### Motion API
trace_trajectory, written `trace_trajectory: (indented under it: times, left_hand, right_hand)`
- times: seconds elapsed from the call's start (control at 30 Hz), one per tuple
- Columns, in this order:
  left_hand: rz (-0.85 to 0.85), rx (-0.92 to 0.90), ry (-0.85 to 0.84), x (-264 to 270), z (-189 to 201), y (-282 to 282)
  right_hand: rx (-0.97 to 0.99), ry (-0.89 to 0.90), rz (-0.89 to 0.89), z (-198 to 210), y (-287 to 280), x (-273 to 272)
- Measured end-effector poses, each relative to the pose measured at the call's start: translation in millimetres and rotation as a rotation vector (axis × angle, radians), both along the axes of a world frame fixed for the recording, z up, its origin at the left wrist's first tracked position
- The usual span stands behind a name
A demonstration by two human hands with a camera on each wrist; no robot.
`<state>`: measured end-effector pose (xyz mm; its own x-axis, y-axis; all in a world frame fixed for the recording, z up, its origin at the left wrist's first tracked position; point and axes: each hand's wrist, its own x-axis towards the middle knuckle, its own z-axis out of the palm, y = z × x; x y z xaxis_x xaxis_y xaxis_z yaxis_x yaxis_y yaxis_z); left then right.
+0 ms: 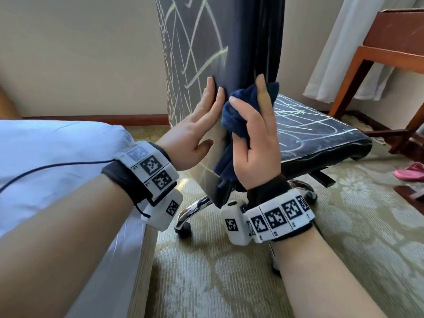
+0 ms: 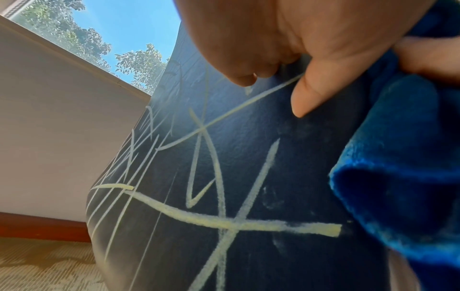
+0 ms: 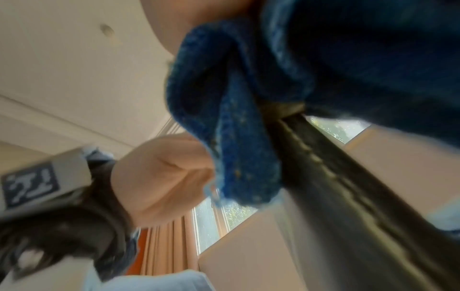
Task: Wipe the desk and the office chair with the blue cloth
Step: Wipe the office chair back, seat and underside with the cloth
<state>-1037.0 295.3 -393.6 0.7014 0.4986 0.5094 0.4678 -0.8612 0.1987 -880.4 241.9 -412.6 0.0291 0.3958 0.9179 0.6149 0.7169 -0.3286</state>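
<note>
The bare forearms fill the bottom of the head view, each with a band of black-and-white marker tiles at the wrist. Beyond them the left hand (image 1: 195, 131) lies flat with straight fingers spread against the back face of the office chair (image 1: 202, 53), holding nothing; the left wrist view shows its fingertips (image 2: 305, 102) touching the dark upholstery among pale yellow chalk-like lines. Just to the right of that hand, at the side edge of the chair back, the right hand (image 1: 254, 134) grips the bunched blue cloth (image 1: 238, 120), its thumb and curled fingers wrapped over the wad while one finger points straight up along the edge. The cloth is pressed against that edge, and a loose tail of it hangs down below the hand. In the right wrist view the cloth (image 3: 239, 122) is blurred but folds around the stitched seam of the chair.

The chair seat (image 1: 321, 134), to the right of the chair back, carries the same pale scribbles. Below the seat, a chrome base with a black caster (image 1: 183, 228) stands on patterned green carpet (image 1: 229, 271). Left of the chair is a bed with a white sheet (image 1: 57, 152). Right of the chair stands the wooden bench (image 1: 394, 40), with a white curtain (image 1: 339, 53) between the two.
</note>
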Motion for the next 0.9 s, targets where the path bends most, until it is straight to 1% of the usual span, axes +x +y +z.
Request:
trace_trajectory:
  times: [0.1, 0.13, 0.23, 0.3, 0.37, 0.43, 0.5, 0.57, 0.63, 0.77, 0.83, 0.9]
  left_hand:
    - [0.013, -0.015, 0.022, 3, 1, -3]
    - [0.015, -0.019, 0.035, 4, 1, -3]
    - [0.068, -0.040, 0.057, 2, 1, -4]
    - [0.078, -0.044, 0.041, 1, 0, -3]
    - [0.066, -0.041, 0.015, 1, -1, -3]
    - [0.051, -0.035, 0.001, 2, -2, -2]
    - [0.050, -0.037, 0.012, 3, -2, -2]
    - [0.056, -0.032, 0.029, 4, -1, -2]
    - [0.058, -0.017, 0.040, 4, -2, -1]
    - [0.089, -0.015, 0.055, 5, -3, -1]
    - [0.097, -0.017, 0.058, 4, -3, -1]
    - [0.098, -0.017, 0.052, 1, -3, 1]
  right_hand:
    - [-0.005, -0.022, -0.025, -27, -4, 6]
    - [-0.040, -0.058, -0.034, -42, -7, 9]
    - [-0.234, -0.207, -0.053, -92, -20, 20]
    - [-0.291, -0.251, -0.057, -109, -26, 26]
    - [-0.262, -0.131, -0.042, -100, -27, 28]
    - [-0.147, 0.009, -0.054, -73, -23, 26]
    - [-0.059, 0.038, -0.087, -46, -17, 23]
    - [-0.042, 0.013, -0.073, -37, -9, 17]
    - [-0.062, -0.003, -0.056, -49, -8, 6]
    - [-0.160, -0.039, -0.069, -99, -15, -3]
    - [-0.231, -0.102, -0.040, -122, -18, -4]
    - [-0.291, -0.203, -0.018, -146, -22, -1]
